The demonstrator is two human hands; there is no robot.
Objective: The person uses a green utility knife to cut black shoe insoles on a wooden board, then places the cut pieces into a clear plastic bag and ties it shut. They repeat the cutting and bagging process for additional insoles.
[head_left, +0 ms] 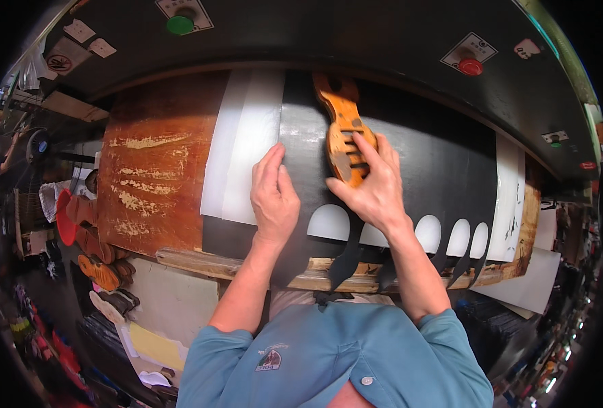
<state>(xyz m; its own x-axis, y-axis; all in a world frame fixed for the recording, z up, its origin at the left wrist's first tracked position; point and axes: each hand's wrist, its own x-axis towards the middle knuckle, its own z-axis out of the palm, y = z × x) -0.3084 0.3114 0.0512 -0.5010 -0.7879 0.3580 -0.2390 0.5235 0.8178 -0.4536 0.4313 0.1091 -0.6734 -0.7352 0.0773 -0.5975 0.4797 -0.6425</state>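
My right hand (377,189) grips the near end of an orange sole-shaped cutting die (343,109), thumb at its near tip and fingers along its crossbars. The die lies lengthwise on a black sheet (437,153), its far end close under the dark machine beam. My left hand (274,200) is open, fingers stretched out together and pointing away from me, beside the black sheet's left part. It holds nothing. White sheeting (247,149) shows left of the black sheet and through several rounded cut-outs along the near edge. Narrow black tongues hang between those cut-outs.
A scratched brown board (155,163) extends left, with a worn wooden rail (199,264) along the front. Overhead, the dark beam (328,37) carries a green button (179,25) and a red button (471,66). More orange dies (99,272) stand at the lower left.
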